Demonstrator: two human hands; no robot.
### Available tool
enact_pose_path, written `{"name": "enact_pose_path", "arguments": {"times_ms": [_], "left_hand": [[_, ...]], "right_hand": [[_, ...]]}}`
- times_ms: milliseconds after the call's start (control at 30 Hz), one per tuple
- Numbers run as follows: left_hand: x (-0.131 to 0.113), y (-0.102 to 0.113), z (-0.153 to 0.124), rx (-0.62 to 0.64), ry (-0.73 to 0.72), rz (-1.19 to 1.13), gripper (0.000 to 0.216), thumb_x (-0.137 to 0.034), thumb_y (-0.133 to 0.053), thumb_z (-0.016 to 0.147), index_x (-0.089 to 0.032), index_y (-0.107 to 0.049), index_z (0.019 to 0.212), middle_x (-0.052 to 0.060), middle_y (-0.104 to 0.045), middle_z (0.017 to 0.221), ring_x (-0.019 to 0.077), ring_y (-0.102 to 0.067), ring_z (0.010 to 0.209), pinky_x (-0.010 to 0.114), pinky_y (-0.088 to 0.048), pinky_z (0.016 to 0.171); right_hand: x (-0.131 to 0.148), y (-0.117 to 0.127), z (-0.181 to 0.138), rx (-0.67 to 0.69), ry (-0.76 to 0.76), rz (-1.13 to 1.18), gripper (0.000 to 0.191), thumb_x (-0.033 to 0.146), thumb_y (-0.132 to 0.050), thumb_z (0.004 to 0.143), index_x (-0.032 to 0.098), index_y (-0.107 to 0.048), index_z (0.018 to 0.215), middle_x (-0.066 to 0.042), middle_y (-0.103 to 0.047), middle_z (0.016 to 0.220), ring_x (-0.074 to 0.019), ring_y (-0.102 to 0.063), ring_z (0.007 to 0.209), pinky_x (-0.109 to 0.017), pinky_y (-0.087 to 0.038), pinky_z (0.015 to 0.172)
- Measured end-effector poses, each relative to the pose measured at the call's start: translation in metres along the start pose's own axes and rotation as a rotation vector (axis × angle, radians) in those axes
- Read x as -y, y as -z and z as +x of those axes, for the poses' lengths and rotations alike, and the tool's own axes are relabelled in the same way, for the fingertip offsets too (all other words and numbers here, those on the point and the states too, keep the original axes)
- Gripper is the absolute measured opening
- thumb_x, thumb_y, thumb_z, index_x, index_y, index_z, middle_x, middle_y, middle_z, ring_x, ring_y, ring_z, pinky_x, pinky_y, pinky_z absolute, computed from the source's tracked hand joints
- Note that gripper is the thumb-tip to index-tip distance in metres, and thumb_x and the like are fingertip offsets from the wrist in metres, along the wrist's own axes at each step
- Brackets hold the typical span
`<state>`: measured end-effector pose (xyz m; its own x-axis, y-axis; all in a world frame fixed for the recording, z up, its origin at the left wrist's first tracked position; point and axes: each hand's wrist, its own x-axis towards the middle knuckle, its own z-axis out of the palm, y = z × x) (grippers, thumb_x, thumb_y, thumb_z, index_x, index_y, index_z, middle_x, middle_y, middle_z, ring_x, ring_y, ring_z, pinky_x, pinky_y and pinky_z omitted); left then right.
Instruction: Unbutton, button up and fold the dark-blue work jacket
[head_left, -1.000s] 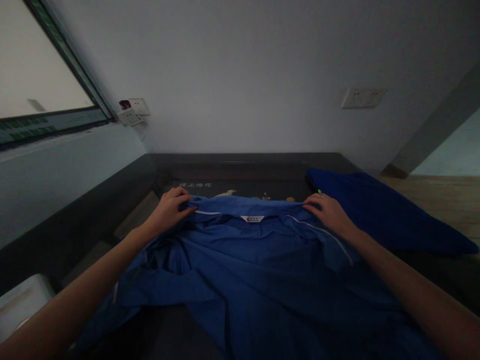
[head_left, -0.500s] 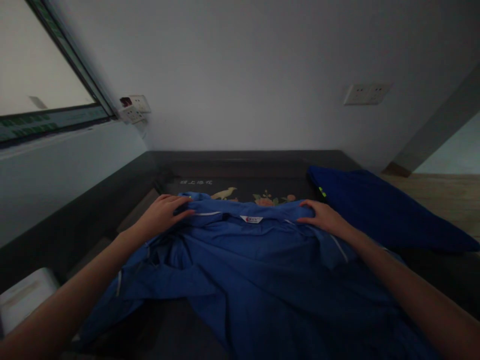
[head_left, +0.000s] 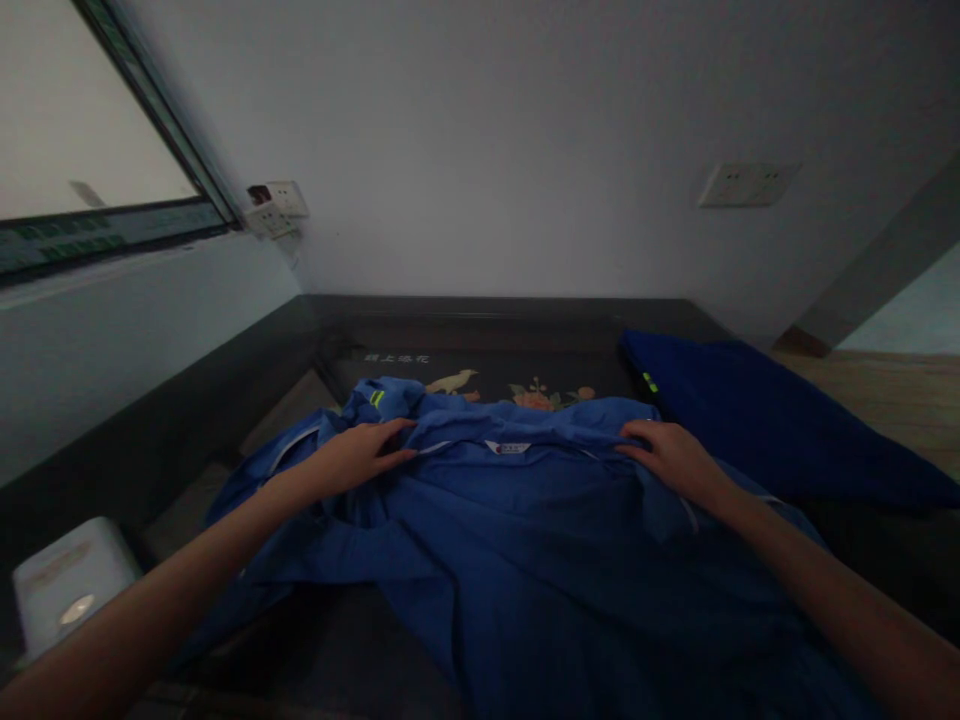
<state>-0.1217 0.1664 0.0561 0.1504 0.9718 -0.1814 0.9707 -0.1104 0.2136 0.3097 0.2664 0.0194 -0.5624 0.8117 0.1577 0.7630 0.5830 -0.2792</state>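
A blue jacket (head_left: 517, 540) with a white collar label and pale piping lies spread over a dark surface. My left hand (head_left: 367, 455) pinches the fabric at the left end of its collar, thumb below and fingers above. At the collar's right end, my right hand (head_left: 667, 450) grips the cloth in the same way. Bunched fabric with a yellow-green strip sits just beyond my left hand. The jacket's lower part fades into shadow at the bottom of the view.
Folded darker blue cloth (head_left: 750, 420) lies to the right. A white box-like object (head_left: 75, 580) stands at the left, partly behind my forearm. The dark surface (head_left: 487, 365) bears a bird and flower print and meets a wall with sockets (head_left: 750, 185).
My left hand has moved right and slightly nearer, uncovering the bunched fabric with the yellow-green strip. My right hand has shifted slightly right and nearer, still on the collar.
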Motion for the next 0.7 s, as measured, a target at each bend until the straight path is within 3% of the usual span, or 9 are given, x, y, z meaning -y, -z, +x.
{"name": "enact_pose_path", "arguments": {"times_ms": [167, 267, 367, 533, 600, 700], "left_hand": [[-0.007, -0.010, 0.011, 0.020, 0.016, 0.027, 0.059, -0.052, -0.045, 0.086, -0.019, -0.043, 0.135, 0.008, -0.068, 0.090, 0.0249, -0.065, 0.081, 0.031, -0.047, 0.069], [-0.007, -0.015, 0.016, 0.019, 0.015, 0.052, 0.047, -0.047, -0.047, 0.086, -0.018, -0.054, 0.123, 0.008, -0.068, 0.089, 0.0241, -0.064, 0.080, 0.030, -0.047, 0.068], [-0.005, -0.015, 0.018, -0.072, -0.046, 0.050, 0.030, -0.039, -0.046, 0.086, -0.020, -0.062, 0.103, 0.006, -0.066, 0.090, 0.0227, -0.063, 0.082, 0.031, -0.047, 0.071], [-0.004, 0.004, 0.019, -0.343, -0.202, -0.021, 0.022, -0.037, -0.047, 0.084, -0.019, -0.060, 0.084, 0.009, -0.062, 0.105, 0.0240, -0.057, 0.101, 0.037, -0.044, 0.091], [-0.007, 0.017, 0.019, -0.390, -0.227, -0.077, 0.021, -0.038, -0.047, 0.084, -0.020, -0.057, 0.081, 0.009, -0.062, 0.112, 0.0235, -0.057, 0.105, 0.036, -0.043, 0.095], [-0.010, 0.033, 0.021, -0.394, -0.194, -0.151, 0.021, -0.041, -0.045, 0.085, -0.021, -0.051, 0.079, 0.006, -0.065, 0.110, 0.0220, -0.061, 0.100, 0.032, -0.046, 0.088]], "right_hand": [[0.003, 0.011, -0.005, 0.002, 0.001, 0.004, 0.028, 0.037, -0.044, 0.089, 0.022, -0.067, 0.088, -0.006, -0.072, 0.091, -0.0249, -0.067, 0.083, -0.036, -0.048, 0.075], [0.003, 0.020, -0.006, 0.031, 0.003, 0.038, 0.032, 0.035, -0.041, 0.089, 0.021, -0.070, 0.092, -0.007, -0.073, 0.094, -0.0262, -0.068, 0.086, -0.039, -0.049, 0.078], [-0.001, 0.028, -0.005, 0.050, -0.012, 0.084, 0.035, 0.034, -0.039, 0.088, 0.021, -0.071, 0.095, -0.008, -0.073, 0.099, -0.0267, -0.067, 0.091, -0.039, -0.049, 0.082], [-0.010, 0.041, 0.001, 0.022, -0.070, 0.188, 0.037, 0.040, -0.041, 0.085, 0.020, -0.070, 0.099, -0.008, -0.071, 0.105, -0.0268, -0.065, 0.098, -0.039, -0.047, 0.088], [-0.011, 0.043, 0.006, 0.004, -0.117, 0.213, 0.037, 0.043, -0.045, 0.084, 0.019, -0.068, 0.100, -0.008, -0.070, 0.105, -0.0264, -0.064, 0.096, -0.038, -0.047, 0.085], [-0.013, 0.040, 0.013, 0.035, -0.190, 0.216, 0.037, 0.048, -0.055, 0.077, 0.019, -0.066, 0.099, -0.008, -0.070, 0.096, -0.0257, -0.064, 0.087, -0.035, -0.047, 0.076]]}}
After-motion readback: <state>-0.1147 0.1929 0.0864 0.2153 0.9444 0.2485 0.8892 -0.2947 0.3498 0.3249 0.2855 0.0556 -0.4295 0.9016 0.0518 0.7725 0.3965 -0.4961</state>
